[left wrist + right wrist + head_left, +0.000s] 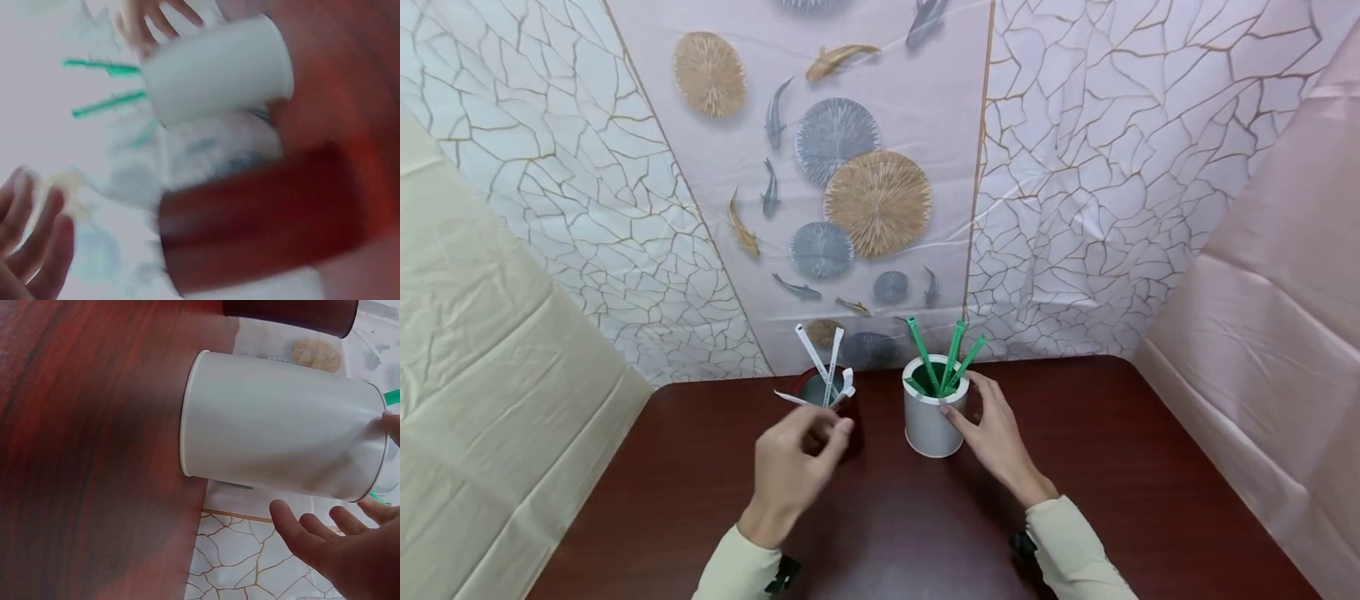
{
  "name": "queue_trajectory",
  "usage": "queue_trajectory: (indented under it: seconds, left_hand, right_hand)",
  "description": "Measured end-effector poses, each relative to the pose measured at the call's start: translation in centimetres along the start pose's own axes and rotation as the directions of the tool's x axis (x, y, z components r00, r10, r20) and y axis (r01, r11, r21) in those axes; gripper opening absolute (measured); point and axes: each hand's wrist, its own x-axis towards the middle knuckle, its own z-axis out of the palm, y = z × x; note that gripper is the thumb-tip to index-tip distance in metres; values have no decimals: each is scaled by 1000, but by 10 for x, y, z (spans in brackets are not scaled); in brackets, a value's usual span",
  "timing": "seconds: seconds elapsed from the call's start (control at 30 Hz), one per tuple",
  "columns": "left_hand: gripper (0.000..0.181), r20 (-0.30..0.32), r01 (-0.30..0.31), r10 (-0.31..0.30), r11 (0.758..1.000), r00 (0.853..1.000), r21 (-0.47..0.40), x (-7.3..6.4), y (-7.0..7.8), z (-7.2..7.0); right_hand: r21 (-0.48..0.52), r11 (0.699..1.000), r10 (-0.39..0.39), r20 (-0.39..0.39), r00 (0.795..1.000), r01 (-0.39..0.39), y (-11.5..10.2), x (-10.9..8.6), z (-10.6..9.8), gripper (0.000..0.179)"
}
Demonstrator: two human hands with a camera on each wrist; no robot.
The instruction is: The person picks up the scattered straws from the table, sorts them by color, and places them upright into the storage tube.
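Observation:
A white cup (pixel 934 425) stands upright on the table with several green straw-like sticks (pixel 953 354) in it. My right hand (pixel 996 433) holds this cup near its rim, thumb on the near side and fingers round the right side; the lower fingers stand off its wall in the right wrist view. To the left is a dark red cup (pixel 262 219) holding several white printed sticks (pixel 831 367), some leaning over the rim. My left hand (pixel 797 467), blurred, hovers in front of the red cup with fingers loosely bent and nothing between them. It partly hides that cup in the head view.
Both cups stand near the far edge of the dark reddish-brown table (pixel 895 533). Behind it hangs a patterned cloth (pixel 880 200) with fish and round shapes. Pale cloth walls rise at the left (pixel 490 375) and right (pixel 1262 358).

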Motion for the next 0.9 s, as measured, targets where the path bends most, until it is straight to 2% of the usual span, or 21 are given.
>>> queue_trajectory:
  seconds: [0.07, 0.1, 0.17, 0.2, 0.27, 0.33, 0.37, 0.43, 0.5, 0.57, 0.77, 0.9]
  left_hand:
    - [21, -93, 109, -113, 993, 989, -42, -7, -12, -1]
    - [29, -123, 177, -184, 982, 975, -65, -10, -18, 1]
    - [50, -149, 320, -333, 942, 931, -101, -18, -27, 7]
    - [60, -145, 386, -399, 916, 905, -113, -21, -31, 11]
    - [75, -100, 512, -525, 849, 845, -129, -25, -37, 20]
    - [83, -41, 603, -614, 784, 789, -147, -26, -42, 29]
    - [85, -12, 636, -645, 757, 764, -152, -26, -44, 33]
    - [85, 30, 677, -681, 721, 732, -150, -25, -47, 39]
    - [84, 47, 693, -694, 707, 718, -141, -24, -49, 43]
    - [82, 58, 702, -701, 702, 711, -121, -23, -51, 46]
    - [81, 89, 696, -691, 708, 718, -120, -16, -61, 47]
    - [85, 129, 694, -682, 711, 719, -111, -12, -63, 37]
  right_hand:
    - [-5, 1000, 6, -14, 1000, -6, 3, 0, -1, 70]
    - [-10, 1000, 9, -20, 1000, -9, 4, -1, -1, 69]
    - [-19, 1000, 13, -27, 1000, -14, 6, -2, -1, 68]
    - [-24, 1000, 13, -30, 999, -14, 7, -2, -1, 68]
    - [-35, 999, 11, -36, 999, -12, 9, -2, -1, 67]
    - [-36, 999, 6, -48, 999, -8, 11, -2, 0, 66]
    - [-36, 999, 6, -55, 998, -8, 11, -2, 0, 66]
    - [-40, 999, 3, -66, 998, -6, 11, -2, 1, 66]
    - [-46, 999, 0, -74, 997, -3, 11, -2, 2, 67]
    - [-52, 999, -2, -82, 997, -2, 11, -3, 4, 68]
    - [-25, 1000, 8, -72, 997, -10, 10, -2, 6, 71]
    - [-36, 999, -15, -44, 999, 14, 6, -1, 0, 78]
